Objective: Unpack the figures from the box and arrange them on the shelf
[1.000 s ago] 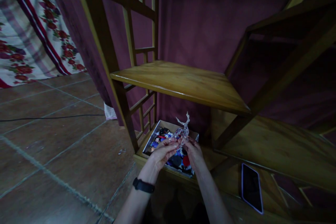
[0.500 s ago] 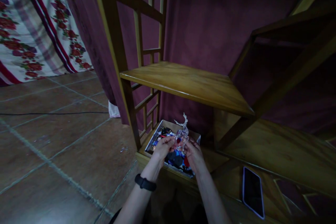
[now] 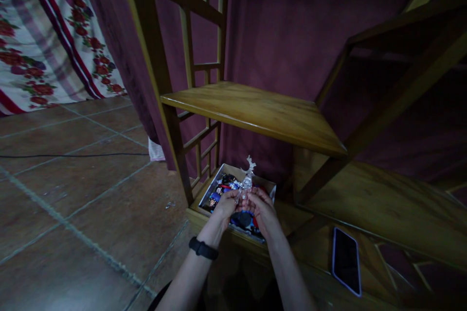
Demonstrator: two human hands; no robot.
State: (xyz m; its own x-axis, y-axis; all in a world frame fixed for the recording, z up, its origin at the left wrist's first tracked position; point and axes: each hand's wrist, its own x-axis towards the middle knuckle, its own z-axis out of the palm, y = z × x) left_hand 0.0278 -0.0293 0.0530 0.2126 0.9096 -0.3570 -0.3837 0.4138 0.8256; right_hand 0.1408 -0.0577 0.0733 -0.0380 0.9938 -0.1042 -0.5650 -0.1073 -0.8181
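Observation:
Between my two hands is a clear deer figurine [image 3: 247, 181], its antlers pointing up. My left hand [image 3: 226, 205] pinches its lower left side, and a dark band [image 3: 203, 248] circles that wrist. On the other side, my right hand [image 3: 261, 208] has its fingers closed around the lower part of the figurine. Fingers hide much of the figurine's legs. Both hands are above an open cardboard box [image 3: 269, 187] filled with small colourful items [image 3: 219, 194], several of them blue, black and red; most are too small to name.
The box stands on the bottom board of a wooden shelf unit, below a wooden shelf [image 3: 251, 112]. A phone [image 3: 346, 261] lies on wood at the right. Tiled floor [image 3: 91, 233] spreads leftward, with a black cable [image 3: 73, 155] across it. Purple curtain [image 3: 270, 34] hangs behind.
The deer figurine has turned, so its antlers now look narrower. My right hand has shifted slightly left and its fingers have moved around the figurine. The view has moved slightly.

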